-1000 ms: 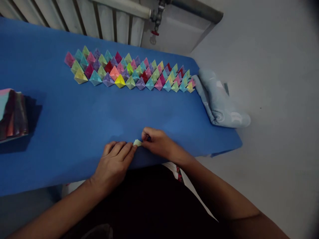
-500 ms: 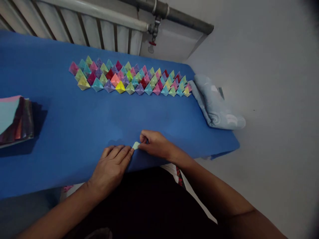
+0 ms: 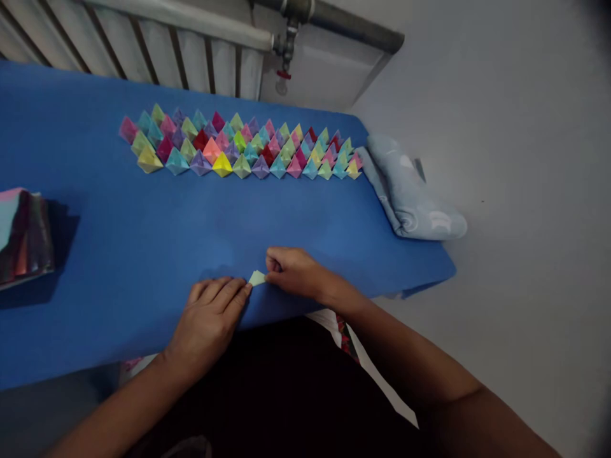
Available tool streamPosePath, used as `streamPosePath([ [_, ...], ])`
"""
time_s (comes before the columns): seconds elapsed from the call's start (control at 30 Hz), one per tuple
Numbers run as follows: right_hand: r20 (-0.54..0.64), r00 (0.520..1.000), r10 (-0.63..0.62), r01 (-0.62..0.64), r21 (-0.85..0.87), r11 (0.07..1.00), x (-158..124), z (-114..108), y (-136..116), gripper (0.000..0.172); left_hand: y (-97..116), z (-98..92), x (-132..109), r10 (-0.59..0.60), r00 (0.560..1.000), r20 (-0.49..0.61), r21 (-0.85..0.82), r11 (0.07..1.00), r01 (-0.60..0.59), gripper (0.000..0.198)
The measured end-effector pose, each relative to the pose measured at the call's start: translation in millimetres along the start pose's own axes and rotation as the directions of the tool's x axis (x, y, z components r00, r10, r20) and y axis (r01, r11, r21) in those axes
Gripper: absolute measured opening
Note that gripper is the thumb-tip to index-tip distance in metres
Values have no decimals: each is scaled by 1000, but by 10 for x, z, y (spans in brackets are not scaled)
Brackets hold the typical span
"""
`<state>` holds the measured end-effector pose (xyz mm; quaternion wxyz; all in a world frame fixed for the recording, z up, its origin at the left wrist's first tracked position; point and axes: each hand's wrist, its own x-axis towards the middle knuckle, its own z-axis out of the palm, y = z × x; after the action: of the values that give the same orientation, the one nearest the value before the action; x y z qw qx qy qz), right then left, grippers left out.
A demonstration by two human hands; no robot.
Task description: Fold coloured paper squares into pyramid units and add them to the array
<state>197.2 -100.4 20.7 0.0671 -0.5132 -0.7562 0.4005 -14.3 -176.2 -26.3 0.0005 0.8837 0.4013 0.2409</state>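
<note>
A small folded piece of pale green paper [image 3: 257, 278] lies near the front edge of the blue-covered surface [image 3: 191, 216]. My left hand [image 3: 209, 316] rests flat to its left, fingers stretched out, with the fingertips touching the paper's left corner. At the paper's right corner is my right hand [image 3: 294, 272], its fingers curled in and the thumb against the paper in a pinch. The fingertips cover both ends of the paper, so its full shape is hidden.
Behind my hands stand several rows of colourful folded paper pieces [image 3: 241, 165]. A stack of coloured paper [image 3: 28, 238] lies at the left. To the right, a folded grey-blue blanket [image 3: 420, 203] sits against the wall. A radiator [image 3: 157, 51] runs along the back.
The whole view has shifted a little, moving the scene slightly left. A bit more of the green paper shows between my hands. Both hands keep nearly the same pose.
</note>
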Motion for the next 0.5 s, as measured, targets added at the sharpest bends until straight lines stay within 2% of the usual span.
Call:
streamPosePath([
  [0.1, -25, 997, 67, -61, 177, 982, -63, 27, 16, 14, -22, -27, 51, -117, 993, 31, -140, 983, 121, 27],
  [0.17, -75, 985, 156, -121, 346, 930, -124, 63, 51, 12, -23, -34, 80, -223, 974, 41, -195, 954, 227, 26],
  [0.23, -126, 969, 211, -131, 460, 878, -182, 101, 94, 11, -11, -28, 110, -304, 952, 40, -210, 929, 305, 27],
  [0.33, -179, 965, 190, -73, 516, 854, -234, 133, 148, 10, 12, -4, 176, -373, 926, 54, -223, 900, 375, 27],
  [0.5, -132, 982, 134, -38, 559, 828, -265, 105, 201, 7, 51, 25, 308, -448, 889, 92, -236, 858, 456, 20],
])
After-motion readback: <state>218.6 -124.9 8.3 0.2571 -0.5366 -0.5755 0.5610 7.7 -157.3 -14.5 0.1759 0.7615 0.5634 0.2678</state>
